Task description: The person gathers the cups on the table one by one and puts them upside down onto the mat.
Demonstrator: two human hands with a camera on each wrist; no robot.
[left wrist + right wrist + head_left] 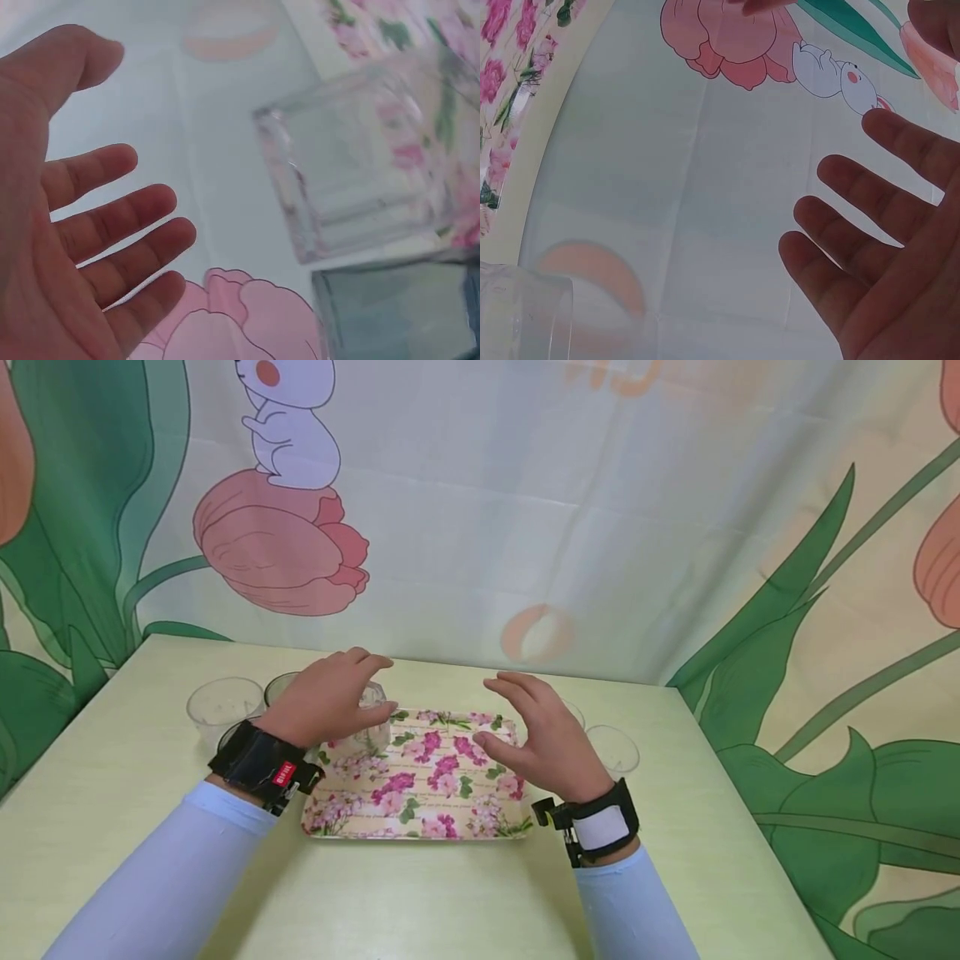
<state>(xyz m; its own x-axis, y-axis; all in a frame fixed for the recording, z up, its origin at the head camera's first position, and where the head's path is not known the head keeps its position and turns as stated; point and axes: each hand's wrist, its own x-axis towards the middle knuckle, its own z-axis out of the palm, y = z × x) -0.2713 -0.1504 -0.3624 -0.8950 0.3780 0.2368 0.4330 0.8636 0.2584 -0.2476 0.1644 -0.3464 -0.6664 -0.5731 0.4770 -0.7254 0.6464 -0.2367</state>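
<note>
My left hand (326,697) hovers over the back left corner of the flowered tray (420,777), thumb apart from the fingers, holding nothing. Close by it, a clear glass (371,735) stands on the tray, partly hidden by the hand. The left wrist view shows this square-sided glass (352,161) beside a dark-tinted one (397,311), both away from the spread fingers (142,255). Above the tray's right edge is my right hand (543,739), also holding nothing. Its fingers (847,262) are spread in the right wrist view, with a clear glass (525,319) at the lower left.
Left of the tray stand a clear glass (225,710) and dark-rimmed glasses (277,685), partly behind my left arm. To the right is a clear glass (613,748), with another rim behind my right hand. A printed curtain (480,527) hangs along the table's (405,902) far edge.
</note>
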